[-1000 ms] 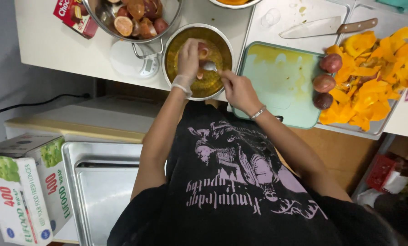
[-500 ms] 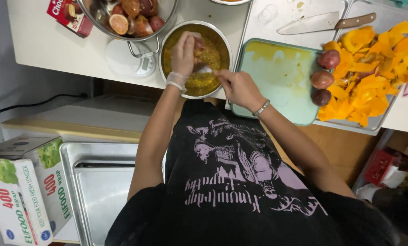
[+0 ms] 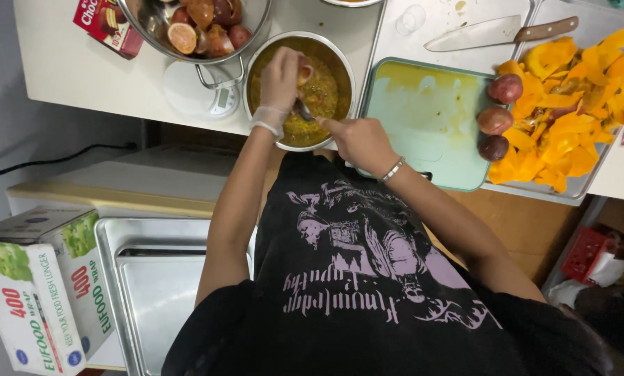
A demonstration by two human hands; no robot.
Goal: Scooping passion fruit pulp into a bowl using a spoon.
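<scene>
**White counter, crowded**

The white counter point(image 3: 82, 76) carries a pot of yellow pulp point(image 3: 329, 59), a bowl of fruit halves point(image 3: 200, 21) over a small scale point(image 3: 200, 97), a red carton point(image 3: 106, 24), a green cutting board point(image 3: 423, 118) and a knife point(image 3: 496, 33).

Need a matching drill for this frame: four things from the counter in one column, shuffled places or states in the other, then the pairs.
Things:
1. knife
2. fruit half
3. spoon
4. three whole dark-red fruits

Places or states:
A. held by the left hand over the pot of yellow pulp
B. lying on the white board, wooden handle to the right of the picture
C. on the right edge of the green cutting board, next to the orange peels
D. in the right hand, at the pot's near rim

Pairs: 1-B, 2-A, 3-D, 4-C
</scene>
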